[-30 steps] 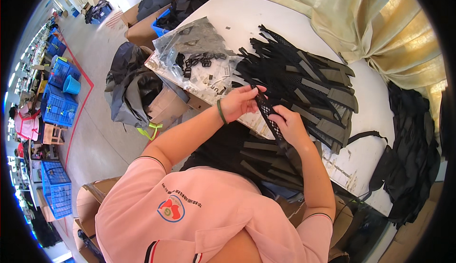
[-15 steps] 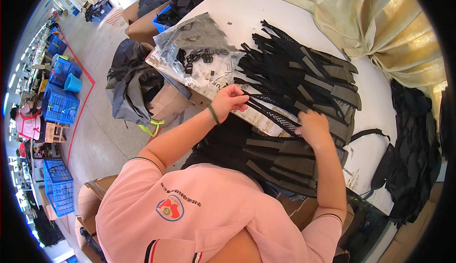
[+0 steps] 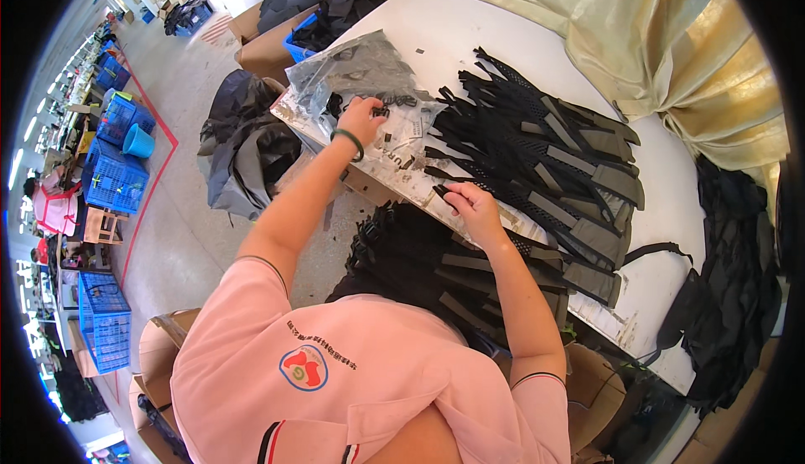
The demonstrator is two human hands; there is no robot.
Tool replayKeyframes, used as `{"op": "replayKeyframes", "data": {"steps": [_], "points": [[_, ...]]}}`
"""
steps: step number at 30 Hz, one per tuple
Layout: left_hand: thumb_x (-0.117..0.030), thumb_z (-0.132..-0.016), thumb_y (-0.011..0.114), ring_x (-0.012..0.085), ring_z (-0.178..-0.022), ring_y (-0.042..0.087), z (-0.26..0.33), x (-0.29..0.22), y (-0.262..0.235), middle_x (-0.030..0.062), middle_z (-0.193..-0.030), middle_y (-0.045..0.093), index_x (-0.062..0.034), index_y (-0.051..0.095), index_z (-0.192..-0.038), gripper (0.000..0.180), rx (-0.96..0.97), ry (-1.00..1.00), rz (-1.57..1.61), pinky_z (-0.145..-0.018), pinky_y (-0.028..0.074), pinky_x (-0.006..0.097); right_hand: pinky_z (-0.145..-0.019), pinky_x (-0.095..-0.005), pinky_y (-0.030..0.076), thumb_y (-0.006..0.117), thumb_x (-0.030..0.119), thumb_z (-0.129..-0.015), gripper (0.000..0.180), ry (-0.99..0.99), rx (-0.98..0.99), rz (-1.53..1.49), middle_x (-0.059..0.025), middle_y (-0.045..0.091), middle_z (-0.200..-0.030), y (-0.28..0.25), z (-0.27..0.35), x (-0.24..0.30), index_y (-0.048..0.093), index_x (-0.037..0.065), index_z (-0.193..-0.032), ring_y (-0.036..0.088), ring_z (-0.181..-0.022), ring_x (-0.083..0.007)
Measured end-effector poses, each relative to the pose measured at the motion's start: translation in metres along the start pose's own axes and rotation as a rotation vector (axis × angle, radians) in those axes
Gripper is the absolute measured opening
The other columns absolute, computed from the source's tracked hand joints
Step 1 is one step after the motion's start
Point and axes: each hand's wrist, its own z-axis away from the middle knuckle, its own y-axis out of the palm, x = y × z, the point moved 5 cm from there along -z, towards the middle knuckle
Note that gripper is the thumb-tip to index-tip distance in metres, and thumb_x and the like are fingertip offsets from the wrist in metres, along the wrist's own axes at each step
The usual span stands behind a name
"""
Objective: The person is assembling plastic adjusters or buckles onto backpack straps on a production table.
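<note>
My left hand [image 3: 362, 120], with a dark green band at its wrist, is over the small black plastic buckles [image 3: 394, 100] lying on a clear plastic bag [image 3: 352, 63]. Its fingers are closed on a buckle at the edge of the loose pile. Near the table's front edge, my right hand [image 3: 475, 214] pinches the end of a black strap [image 3: 441, 190]. That strap runs to a black mesh piece with a grey-brown panel, mostly behind the hand. Beyond it, a fanned stack of similar mesh pieces [image 3: 537, 137] lies with strap ends toward the left.
More strapped pieces [image 3: 402, 250] hang over the front edge of the white table [image 3: 444, 13]. Black bags and cartons [image 3: 251, 141] stand left of the table. Black fabric [image 3: 734, 254] hangs at right, below a gold curtain [image 3: 620, 28]. Blue crates [image 3: 113, 179] stand across the aisle.
My left hand has left the strap and moved up and left to the buckles. My right hand has shifted left from the mesh panel to the strap end.
</note>
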Motion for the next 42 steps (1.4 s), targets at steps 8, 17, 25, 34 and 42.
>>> {"op": "replayKeyframes", "data": {"steps": [8, 17, 25, 34, 42], "points": [[-0.024, -0.073, 0.072, 0.0289, -0.097, 0.057, -0.027, 0.016, 0.012, 0.0148, -0.099, 0.062, -0.0127, 0.065, -0.109, 0.039, 0.2, -0.095, -0.293, -0.085, 0.046, 0.037, -0.058, -0.0217, 0.045, 0.06, 0.011, -0.087, 0.016, 0.03, 0.021, -0.022, -0.0007, 0.059, -0.079, -0.003, 0.005, -0.001, 0.062, -0.002, -0.095, 0.052, -0.064, -0.0072], [-0.022, -0.07, 0.073, 0.0296, -0.092, 0.057, -0.015, 0.016, 0.012, 0.0115, -0.093, 0.062, -0.0059, 0.065, -0.089, 0.026, 0.206, 0.137, -0.213, -0.081, 0.045, 0.037, -0.058, -0.0206, 0.045, 0.061, 0.013, -0.087, 0.017, 0.105, 0.036, -0.136, 0.0005, 0.06, -0.078, -0.004, 0.008, 0.001, 0.064, 0.0, -0.097, 0.052, -0.062, -0.0051], [-0.024, -0.065, 0.078, 0.0275, -0.09, 0.059, -0.028, 0.006, 0.02, 0.0126, -0.094, 0.062, -0.007, 0.063, -0.105, 0.046, 0.397, 0.013, -0.257, -0.081, 0.047, 0.037, -0.059, -0.0202, 0.045, 0.061, 0.012, -0.087, 0.015, 0.115, 0.063, -0.152, 0.001, 0.06, -0.078, 0.001, 0.012, 0.005, 0.065, 0.0, -0.096, 0.052, -0.063, -0.0052], [-0.013, -0.077, 0.072, 0.014, -0.077, 0.063, 0.02, -0.053, 0.002, 0.0065, -0.086, 0.066, -0.0001, 0.063, -0.096, 0.024, 0.309, 0.077, 0.55, -0.072, 0.05, 0.027, -0.063, -0.0216, 0.045, 0.061, 0.009, -0.086, 0.014, 0.198, 0.057, -0.353, -0.0024, 0.062, -0.079, -0.014, 0.017, 0.017, 0.064, -0.001, -0.095, 0.054, -0.067, -0.008], [-0.004, -0.084, 0.064, 0.0086, -0.077, 0.062, 0.11, -0.134, 0.03, 0.0049, -0.085, 0.066, 0.0023, 0.062, -0.094, 0.012, 0.454, -0.071, 1.014, -0.07, 0.05, 0.021, -0.062, -0.0216, 0.044, 0.06, 0.009, -0.087, 0.013, 0.178, 0.046, -0.534, -0.0036, 0.062, -0.077, -0.01, 0.022, 0.044, 0.064, -0.002, -0.093, 0.054, -0.066, -0.0092]]}}
